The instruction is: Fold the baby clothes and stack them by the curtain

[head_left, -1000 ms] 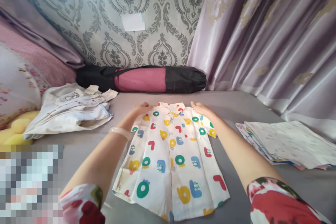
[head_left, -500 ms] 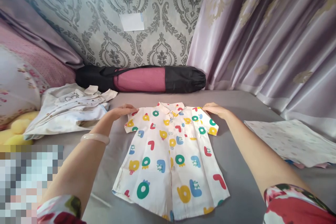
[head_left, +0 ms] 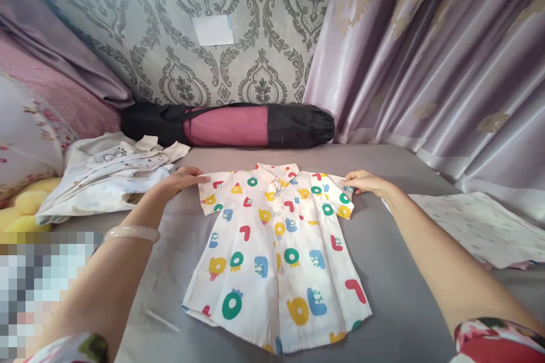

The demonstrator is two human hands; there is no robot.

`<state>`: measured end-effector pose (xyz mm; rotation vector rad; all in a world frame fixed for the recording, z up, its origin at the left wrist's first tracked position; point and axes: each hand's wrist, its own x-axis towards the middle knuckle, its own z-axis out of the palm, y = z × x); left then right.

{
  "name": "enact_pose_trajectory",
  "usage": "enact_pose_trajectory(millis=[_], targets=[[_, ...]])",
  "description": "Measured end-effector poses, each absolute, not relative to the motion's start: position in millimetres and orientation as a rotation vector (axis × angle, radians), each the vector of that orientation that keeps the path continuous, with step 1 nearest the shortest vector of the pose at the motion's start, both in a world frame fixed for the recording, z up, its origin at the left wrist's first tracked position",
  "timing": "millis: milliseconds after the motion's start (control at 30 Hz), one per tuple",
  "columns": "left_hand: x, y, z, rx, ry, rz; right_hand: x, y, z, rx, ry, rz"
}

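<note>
A small white shirt (head_left: 276,255) printed with coloured shapes lies flat, front up, on the grey sheet (head_left: 395,295). Its collar points to the wall and both short sleeves are spread out sideways. My left hand (head_left: 181,179) rests at the tip of the left sleeve, fingers stretched flat. A pale bangle (head_left: 131,232) sits on that wrist. My right hand (head_left: 365,182) is at the tip of the right sleeve, fingers closed in a pinch on its edge.
A heap of white clothes (head_left: 108,173) lies at the left beside a yellow plush toy (head_left: 21,207) and a floral pillow (head_left: 23,136). Folded printed cloths (head_left: 477,227) are stacked at the right. A black and pink rolled mat bag (head_left: 230,125) lies along the wall; curtains (head_left: 434,57) hang at the right.
Both hands have slid outward from the collar to the sleeve tips, and the sleeves are now spread out flat to either side.
</note>
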<state>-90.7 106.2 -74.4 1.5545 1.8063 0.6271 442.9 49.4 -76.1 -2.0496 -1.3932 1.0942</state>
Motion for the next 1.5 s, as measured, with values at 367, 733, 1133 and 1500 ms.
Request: enact_pose_trajectory(millis=[367, 733, 1133, 1500], targets=[[-68, 99, -106, 1.706, 2.135, 0.619, 409, 36, -108, -2.342, -1.505, 0.223], [-63, 76, -110, 1.885, 2.265, 0.565, 404, 22, -111, -2.365, -1.477, 0.104], [-85, -25, -101, 1.433, 1.868, 0.636, 404, -80, -107, -2.138, -1.147, 0.783], [-58, -106, -87, 1.523, 1.796, 0.555, 357, -157, -102, -2.267, -1.61, 0.506]])
